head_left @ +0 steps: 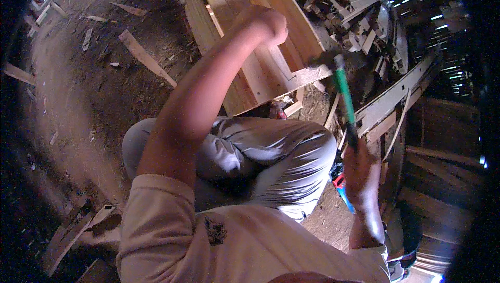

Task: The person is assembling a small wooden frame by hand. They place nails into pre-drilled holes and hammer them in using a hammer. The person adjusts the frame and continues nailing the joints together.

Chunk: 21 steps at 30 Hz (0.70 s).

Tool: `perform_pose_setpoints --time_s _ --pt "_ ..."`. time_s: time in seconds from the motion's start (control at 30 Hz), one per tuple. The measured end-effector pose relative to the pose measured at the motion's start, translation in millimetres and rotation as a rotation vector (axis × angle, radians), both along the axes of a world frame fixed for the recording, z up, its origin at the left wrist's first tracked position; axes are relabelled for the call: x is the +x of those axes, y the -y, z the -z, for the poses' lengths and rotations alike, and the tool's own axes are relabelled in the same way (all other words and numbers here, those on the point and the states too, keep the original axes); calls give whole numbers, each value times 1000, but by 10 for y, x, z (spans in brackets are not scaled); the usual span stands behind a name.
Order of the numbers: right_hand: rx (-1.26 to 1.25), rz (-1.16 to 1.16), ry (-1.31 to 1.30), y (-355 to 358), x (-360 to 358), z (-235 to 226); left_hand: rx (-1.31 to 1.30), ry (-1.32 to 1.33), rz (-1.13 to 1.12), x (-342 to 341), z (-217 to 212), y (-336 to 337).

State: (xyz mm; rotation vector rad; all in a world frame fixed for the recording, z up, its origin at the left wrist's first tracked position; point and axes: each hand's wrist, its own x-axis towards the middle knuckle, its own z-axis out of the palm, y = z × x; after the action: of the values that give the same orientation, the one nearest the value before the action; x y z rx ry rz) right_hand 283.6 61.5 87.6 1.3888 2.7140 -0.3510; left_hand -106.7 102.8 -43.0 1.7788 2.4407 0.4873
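My right hand point(362, 165) is closed round the lower handle of a hammer point(342, 87), held upright to the right of my knee. Its grip is green with a dark lower end, and its dark head is blurred. In front of me lies a long, trough-like wooden workpiece point(255, 82) made of joined planks, with a raised side board point(291, 17). Over its middle, my left hand point(268, 25) is curled into a rounded, fist-like shape. Its fingertips are turned away from view, so whatever they hold is hidden.
Wood offcuts point(359, 17) are heaped at the far right. Loose wood strips point(146, 56) lie on the dirt floor at left. A long beam point(385, 106) slants along the right side. A red-and-blue tool point(341, 189) lies beside my right knee.
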Motion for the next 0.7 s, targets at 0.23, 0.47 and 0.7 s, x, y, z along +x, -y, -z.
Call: perform_pose_setpoints --time_s 0.23,0.47,0.7 --pt "-151 3 -615 147 32 -76 183 5 -10 -43 258 -88" --pt "-140 81 -987 209 -209 -316 -71 -16 73 -43 -123 96" --pt "-484 297 -423 31 11 -114 150 35 -2 -36 143 -3"
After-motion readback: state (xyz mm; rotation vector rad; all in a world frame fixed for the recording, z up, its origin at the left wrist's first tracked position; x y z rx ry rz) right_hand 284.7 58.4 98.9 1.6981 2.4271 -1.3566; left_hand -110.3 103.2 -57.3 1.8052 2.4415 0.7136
